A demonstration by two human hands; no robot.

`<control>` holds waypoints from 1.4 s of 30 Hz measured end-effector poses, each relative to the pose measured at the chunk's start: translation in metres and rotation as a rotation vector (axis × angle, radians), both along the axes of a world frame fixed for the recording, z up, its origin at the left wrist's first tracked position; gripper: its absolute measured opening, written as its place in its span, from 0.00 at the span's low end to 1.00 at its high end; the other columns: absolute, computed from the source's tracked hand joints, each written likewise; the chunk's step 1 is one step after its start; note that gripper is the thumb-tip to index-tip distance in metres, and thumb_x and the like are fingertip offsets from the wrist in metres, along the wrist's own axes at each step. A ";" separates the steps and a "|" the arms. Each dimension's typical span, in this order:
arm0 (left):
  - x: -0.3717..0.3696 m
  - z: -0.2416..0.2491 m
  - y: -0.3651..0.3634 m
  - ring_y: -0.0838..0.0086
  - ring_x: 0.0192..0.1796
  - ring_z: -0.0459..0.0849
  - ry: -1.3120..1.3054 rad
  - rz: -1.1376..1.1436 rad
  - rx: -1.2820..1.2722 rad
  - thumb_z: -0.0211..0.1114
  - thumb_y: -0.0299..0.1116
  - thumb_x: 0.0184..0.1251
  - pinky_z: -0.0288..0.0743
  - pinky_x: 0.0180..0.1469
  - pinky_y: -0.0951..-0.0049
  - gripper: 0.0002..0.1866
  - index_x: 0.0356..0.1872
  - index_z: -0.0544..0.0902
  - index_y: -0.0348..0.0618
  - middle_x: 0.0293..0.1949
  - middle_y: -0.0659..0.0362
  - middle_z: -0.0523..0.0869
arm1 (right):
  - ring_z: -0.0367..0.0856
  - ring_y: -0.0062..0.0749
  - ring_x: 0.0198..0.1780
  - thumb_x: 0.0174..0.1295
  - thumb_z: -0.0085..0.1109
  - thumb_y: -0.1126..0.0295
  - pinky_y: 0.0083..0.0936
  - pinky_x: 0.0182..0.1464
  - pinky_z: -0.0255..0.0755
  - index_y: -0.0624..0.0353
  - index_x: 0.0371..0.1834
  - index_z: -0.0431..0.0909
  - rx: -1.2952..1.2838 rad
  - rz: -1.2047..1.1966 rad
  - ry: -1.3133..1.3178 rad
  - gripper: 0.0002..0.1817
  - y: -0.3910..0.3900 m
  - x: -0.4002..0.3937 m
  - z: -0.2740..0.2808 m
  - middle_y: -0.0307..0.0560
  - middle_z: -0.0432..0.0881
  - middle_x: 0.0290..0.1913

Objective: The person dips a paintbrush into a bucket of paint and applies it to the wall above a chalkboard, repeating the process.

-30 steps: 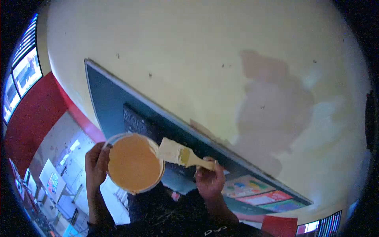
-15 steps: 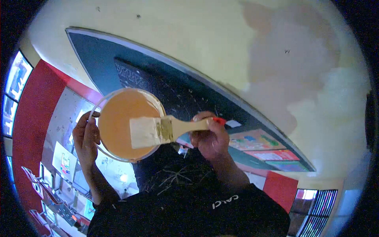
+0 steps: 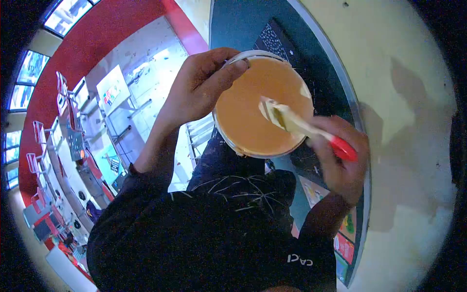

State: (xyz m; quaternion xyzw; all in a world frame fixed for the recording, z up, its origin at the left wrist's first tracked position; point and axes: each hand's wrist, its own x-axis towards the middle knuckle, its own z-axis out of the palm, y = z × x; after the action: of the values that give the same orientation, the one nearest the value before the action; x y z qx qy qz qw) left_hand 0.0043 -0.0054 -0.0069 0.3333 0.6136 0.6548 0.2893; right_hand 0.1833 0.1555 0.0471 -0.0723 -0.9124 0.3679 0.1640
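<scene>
A round white bucket (image 3: 265,53) filled with peach-orange paint (image 3: 248,117) is tilted up towards me. My left hand (image 3: 204,85) is closed on its upper left rim, the thumb lying over the edge and the other fingers behind. In my right hand (image 3: 345,151) is a wide paintbrush (image 3: 302,125) with a pale wooden handle and a red end. The brush head points down into the bucket, its bristle tips at the paint surface. Motion blurs the brush and the right hand a little.
A green chalkboard (image 3: 238,24) with a grey frame hangs on the cream wall (image 3: 408,146), which shows darker patches. Far below on the left are desks and chairs (image 3: 73,141) on a pale floor. A red wall band (image 3: 107,39) runs beneath windows (image 3: 29,73).
The view has turned, and the bucket now sits further right and higher. My left hand has come over the rim. The brush, earlier flat above the bucket, now dips towards the paint.
</scene>
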 end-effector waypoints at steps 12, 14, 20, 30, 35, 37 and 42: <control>-0.004 -0.012 0.000 0.82 0.34 0.75 0.054 0.007 0.045 0.53 0.36 0.63 0.69 0.37 0.82 0.14 0.41 0.75 0.34 0.31 0.60 0.80 | 0.80 0.39 0.31 0.49 0.57 0.69 0.27 0.35 0.72 0.64 0.32 0.79 0.155 0.171 -0.413 0.10 0.001 -0.077 -0.027 0.58 0.79 0.29; -0.006 -0.015 0.000 0.82 0.35 0.75 0.109 0.001 0.033 0.53 0.35 0.63 0.70 0.38 0.81 0.14 0.41 0.75 0.34 0.32 0.60 0.80 | 0.80 0.39 0.32 0.49 0.56 0.69 0.28 0.37 0.71 0.64 0.32 0.79 0.240 0.227 -0.395 0.11 0.000 -0.083 -0.039 0.58 0.79 0.29; -0.005 -0.015 0.000 0.82 0.36 0.75 0.111 0.006 0.048 0.53 0.35 0.63 0.70 0.38 0.81 0.14 0.42 0.75 0.33 0.32 0.59 0.80 | 0.78 0.41 0.34 0.48 0.56 0.69 0.29 0.40 0.70 0.63 0.34 0.79 0.308 0.202 -0.529 0.11 -0.004 -0.090 -0.058 0.57 0.79 0.30; -0.006 -0.020 -0.003 0.85 0.31 0.73 0.076 0.044 0.028 0.52 0.36 0.63 0.66 0.31 0.85 0.14 0.40 0.75 0.34 0.28 0.62 0.78 | 0.79 0.31 0.32 0.56 0.52 0.69 0.25 0.34 0.73 0.68 0.36 0.76 -0.065 0.002 -0.267 0.12 0.021 -0.041 -0.014 0.50 0.80 0.31; -0.001 -0.007 -0.004 0.87 0.26 0.69 0.024 0.061 0.030 0.53 0.37 0.63 0.61 0.25 0.86 0.14 0.39 0.76 0.35 0.24 0.66 0.76 | 0.80 0.36 0.28 0.57 0.51 0.66 0.25 0.32 0.75 0.68 0.39 0.74 -0.709 -0.324 0.043 0.15 0.030 0.003 -0.041 0.51 0.79 0.31; 0.000 -0.008 -0.001 0.88 0.24 0.68 -0.017 0.056 0.050 0.53 0.38 0.62 0.60 0.24 0.86 0.14 0.39 0.76 0.35 0.23 0.66 0.76 | 0.80 0.35 0.27 0.58 0.50 0.65 0.26 0.30 0.75 0.68 0.38 0.73 -0.907 -0.393 0.110 0.15 0.032 0.016 -0.049 0.51 0.79 0.31; 0.003 -0.012 0.005 0.87 0.24 0.68 0.057 0.092 0.064 0.53 0.37 0.63 0.60 0.24 0.86 0.13 0.39 0.76 0.36 0.23 0.67 0.76 | 0.78 0.33 0.24 0.58 0.49 0.63 0.23 0.26 0.74 0.70 0.38 0.72 -1.109 -0.455 0.208 0.17 0.036 0.039 -0.057 0.54 0.78 0.32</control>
State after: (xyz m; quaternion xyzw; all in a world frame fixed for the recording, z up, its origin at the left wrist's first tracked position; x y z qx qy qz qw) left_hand 0.0076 -0.0009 -0.0192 0.3323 0.6151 0.6768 0.2305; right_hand 0.2220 0.1915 -0.0096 -0.3035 -0.5255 0.7494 0.2648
